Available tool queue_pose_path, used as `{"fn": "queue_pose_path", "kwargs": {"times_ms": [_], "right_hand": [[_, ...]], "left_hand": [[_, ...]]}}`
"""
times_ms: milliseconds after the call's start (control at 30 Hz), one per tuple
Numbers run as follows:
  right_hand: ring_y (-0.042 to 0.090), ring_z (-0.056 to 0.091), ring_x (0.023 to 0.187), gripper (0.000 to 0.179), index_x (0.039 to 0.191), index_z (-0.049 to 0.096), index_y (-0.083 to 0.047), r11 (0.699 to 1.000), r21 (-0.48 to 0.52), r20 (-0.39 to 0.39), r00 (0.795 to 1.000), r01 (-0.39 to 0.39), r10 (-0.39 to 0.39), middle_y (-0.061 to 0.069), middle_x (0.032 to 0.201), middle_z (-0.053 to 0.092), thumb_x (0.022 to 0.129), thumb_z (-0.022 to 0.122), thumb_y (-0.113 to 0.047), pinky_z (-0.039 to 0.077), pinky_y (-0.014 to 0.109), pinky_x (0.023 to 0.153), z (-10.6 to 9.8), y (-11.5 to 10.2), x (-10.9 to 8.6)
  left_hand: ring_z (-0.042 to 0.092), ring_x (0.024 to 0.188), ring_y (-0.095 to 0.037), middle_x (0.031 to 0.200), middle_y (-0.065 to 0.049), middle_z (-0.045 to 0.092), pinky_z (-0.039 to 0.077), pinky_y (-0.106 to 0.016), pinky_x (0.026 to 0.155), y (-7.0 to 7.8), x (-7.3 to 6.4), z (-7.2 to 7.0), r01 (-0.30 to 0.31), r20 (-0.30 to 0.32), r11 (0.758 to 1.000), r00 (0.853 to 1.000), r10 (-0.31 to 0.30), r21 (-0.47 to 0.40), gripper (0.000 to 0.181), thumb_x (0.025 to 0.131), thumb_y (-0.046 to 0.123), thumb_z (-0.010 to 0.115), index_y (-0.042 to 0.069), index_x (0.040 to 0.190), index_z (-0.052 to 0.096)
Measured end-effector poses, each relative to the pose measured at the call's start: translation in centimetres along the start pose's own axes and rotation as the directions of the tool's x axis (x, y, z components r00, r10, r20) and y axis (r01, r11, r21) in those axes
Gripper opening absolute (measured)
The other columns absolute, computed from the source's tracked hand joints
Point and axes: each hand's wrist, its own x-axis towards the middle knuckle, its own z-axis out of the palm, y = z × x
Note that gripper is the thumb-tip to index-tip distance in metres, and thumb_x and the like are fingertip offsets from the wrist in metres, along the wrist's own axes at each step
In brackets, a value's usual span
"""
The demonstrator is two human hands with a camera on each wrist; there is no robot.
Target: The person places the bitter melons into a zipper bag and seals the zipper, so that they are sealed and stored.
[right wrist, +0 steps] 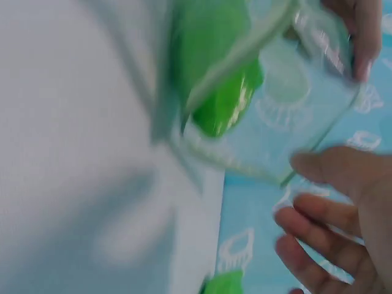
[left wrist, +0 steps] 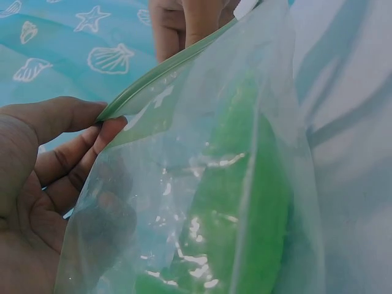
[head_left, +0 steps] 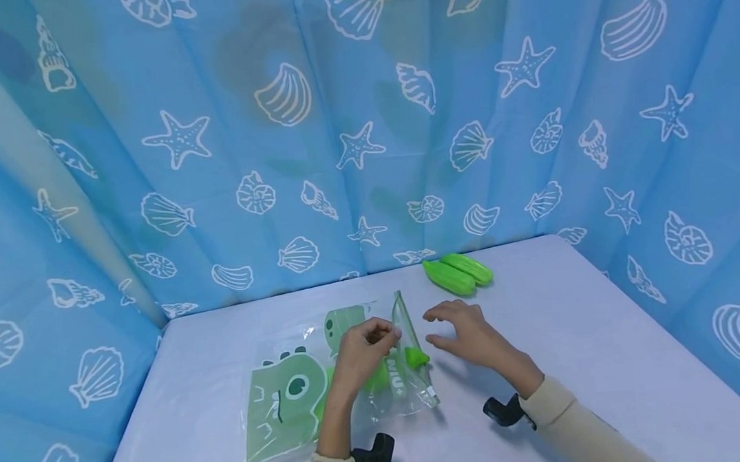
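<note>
A clear zip bag [head_left: 287,400] printed with a green dinosaur lies on the table, its zip edge raised on the right. My left hand [head_left: 358,355] pinches that edge between thumb and finger, plain in the left wrist view. Inside the bag is a long, bright green cucumber-shaped item [left wrist: 251,196]; its tip [right wrist: 226,101] shows at the bag's mouth in the right wrist view. Just right of the mouth, my right hand [head_left: 467,333] holds nothing, thumb and fingers spread apart. A small white slider [head_left: 431,392] sits at the near end of the zip.
Two more green cucumber-shaped items [head_left: 449,277] lie side by side near the table's back edge. The white-covered table [head_left: 566,319] meets a blue curtain [head_left: 356,190] with white shell prints behind and at the sides.
</note>
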Motion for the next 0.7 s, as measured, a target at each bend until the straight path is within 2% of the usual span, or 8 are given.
{"fn": "queue_pose_path", "kwargs": {"times_ms": [100,233,367,500,700], "right_hand": [[0.031,0.059,0.113,0.035,0.118,0.069,-0.007,0.995,-0.081,-0.111,0.993,-0.052,0.043,0.009,0.119,0.068,0.088,0.079,-0.021,0.036,0.052,0.087,-0.7,1.5,0.6],[0.040,0.053,0.118,0.040,0.121,0.067,-0.001,0.983,-0.135,-0.188,0.977,-0.124,0.097,0.019,0.124,0.064,0.088,0.077,-0.020,0.034,0.055,0.084,-1.6,3.7,1.4],[0.043,0.050,0.115,0.046,0.124,0.064,0.002,0.969,-0.178,-0.228,0.965,-0.172,0.130,0.023,0.125,0.061,0.086,0.079,-0.020,0.032,0.054,0.080,-1.9,5.7,2.0],[0.044,0.048,0.113,0.052,0.125,0.062,0.005,0.959,-0.214,-0.254,0.958,-0.187,0.131,0.025,0.124,0.059,0.083,0.081,-0.019,0.032,0.055,0.079,-1.8,7.0,2.6],[0.042,0.045,0.114,0.058,0.128,0.060,0.006,0.945,-0.255,-0.242,0.960,-0.204,0.142,0.024,0.125,0.056,0.082,0.083,-0.021,0.030,0.056,0.083,-1.5,8.0,3.5]], "left_hand": [[0.061,0.073,-0.014,0.082,0.003,0.066,0.052,-0.027,0.066,0.0,0.0,-0.1,0.006,-0.001,1.000,1.000,-0.006,-0.002,0.013,0.094,0.026,0.071,0.013,0.094,0.073],[0.061,0.073,-0.014,0.082,0.004,0.065,0.051,-0.027,0.065,0.0,0.0,-0.1,0.019,0.002,1.000,1.000,-0.019,0.000,0.012,0.094,0.026,0.071,0.014,0.094,0.073],[0.061,0.073,-0.014,0.082,0.004,0.065,0.050,-0.027,0.065,-0.2,0.0,-0.1,0.018,0.010,1.000,1.000,-0.018,0.004,0.013,0.094,0.026,0.071,0.013,0.094,0.073],[0.062,0.072,-0.014,0.082,0.004,0.065,0.050,-0.026,0.064,-0.3,0.0,-0.1,0.020,0.011,1.000,1.000,-0.020,0.004,0.012,0.094,0.025,0.071,0.013,0.094,0.073],[0.062,0.072,-0.014,0.081,0.004,0.065,0.050,-0.026,0.064,-0.3,0.1,0.0,0.015,0.008,1.000,1.000,-0.015,0.002,0.012,0.094,0.026,0.071,0.014,0.093,0.073]]}}
